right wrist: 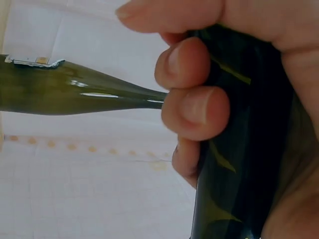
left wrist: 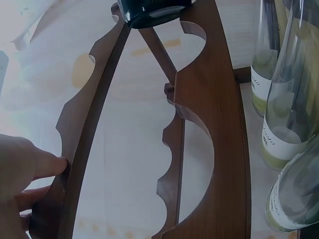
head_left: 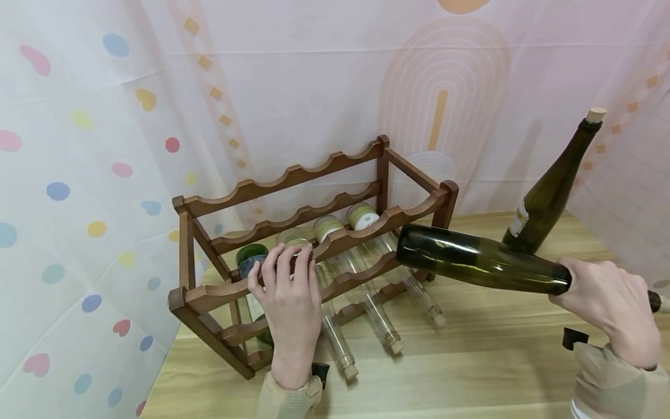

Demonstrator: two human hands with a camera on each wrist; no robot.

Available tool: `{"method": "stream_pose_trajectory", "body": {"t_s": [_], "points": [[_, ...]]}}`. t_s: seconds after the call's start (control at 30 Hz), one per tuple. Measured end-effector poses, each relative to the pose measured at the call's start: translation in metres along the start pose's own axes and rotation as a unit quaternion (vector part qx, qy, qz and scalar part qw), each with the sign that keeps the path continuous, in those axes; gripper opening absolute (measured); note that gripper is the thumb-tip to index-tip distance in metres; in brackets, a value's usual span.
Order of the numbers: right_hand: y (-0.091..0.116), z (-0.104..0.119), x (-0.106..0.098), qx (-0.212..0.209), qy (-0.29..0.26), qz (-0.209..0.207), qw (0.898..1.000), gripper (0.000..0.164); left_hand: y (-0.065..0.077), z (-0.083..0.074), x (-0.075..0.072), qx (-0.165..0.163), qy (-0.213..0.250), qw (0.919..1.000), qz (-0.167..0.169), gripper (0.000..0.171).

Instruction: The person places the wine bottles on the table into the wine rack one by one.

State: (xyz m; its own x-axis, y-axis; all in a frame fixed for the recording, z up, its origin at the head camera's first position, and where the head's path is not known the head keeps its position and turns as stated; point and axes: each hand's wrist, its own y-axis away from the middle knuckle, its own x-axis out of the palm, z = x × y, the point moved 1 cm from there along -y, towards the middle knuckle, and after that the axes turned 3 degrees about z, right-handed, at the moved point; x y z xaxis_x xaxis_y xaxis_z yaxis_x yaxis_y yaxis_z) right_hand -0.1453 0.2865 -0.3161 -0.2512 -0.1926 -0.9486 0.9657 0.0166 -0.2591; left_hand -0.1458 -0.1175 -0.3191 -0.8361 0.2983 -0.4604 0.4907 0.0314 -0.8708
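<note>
A brown wooden wine rack (head_left: pixel 314 250) stands on the table. My left hand (head_left: pixel 290 302) holds its front top rail, with fingers over the rail; in the left wrist view a fingertip presses the wood. My right hand (head_left: pixel 602 297) grips a dark green wine bottle (head_left: pixel 481 259) around its neck end. This bottle lies nearly level in the air, its base (left wrist: pixel 154 12) towards the rack's right front. In the right wrist view, fingers (right wrist: pixel 194 112) curl round the dark glass. Clear corked bottles (head_left: pixel 366 302) and a green bottle (head_left: pixel 252 259) lie in the rack's lower level.
Another corked green bottle (head_left: pixel 549 186) stands upright at the back right of the wooden table (head_left: pixel 487 361). Behind the rack hangs a patterned cloth (head_left: pixel 314 99), and a dotted one (head_left: pixel 94 233) hangs on the left.
</note>
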Motion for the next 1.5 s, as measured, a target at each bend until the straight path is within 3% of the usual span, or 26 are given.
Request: {"method": "stream_pose_trajectory", "body": {"t_s": [0.6,0.83,1.03,1.5], "points": [[-0.010,0.018,0.005,0.019,-0.035,0.039,0.998,0.014,0.001,0.002,0.000,0.004,-0.008,1.0000,0.001,0.011],[-0.015,0.038,0.011,-0.005,-0.045,0.026,0.999,0.024,0.001,0.002,0.000,0.002,-0.003,1.0000,0.003,0.012],[-0.019,0.059,0.020,0.005,-0.075,0.058,0.996,0.036,0.001,0.002,0.000,0.004,0.003,1.0000,0.004,0.012],[-0.023,0.096,0.037,0.016,-0.139,0.102,0.985,0.031,0.000,0.001,-0.001,0.003,0.015,0.9999,0.007,0.012]]}}
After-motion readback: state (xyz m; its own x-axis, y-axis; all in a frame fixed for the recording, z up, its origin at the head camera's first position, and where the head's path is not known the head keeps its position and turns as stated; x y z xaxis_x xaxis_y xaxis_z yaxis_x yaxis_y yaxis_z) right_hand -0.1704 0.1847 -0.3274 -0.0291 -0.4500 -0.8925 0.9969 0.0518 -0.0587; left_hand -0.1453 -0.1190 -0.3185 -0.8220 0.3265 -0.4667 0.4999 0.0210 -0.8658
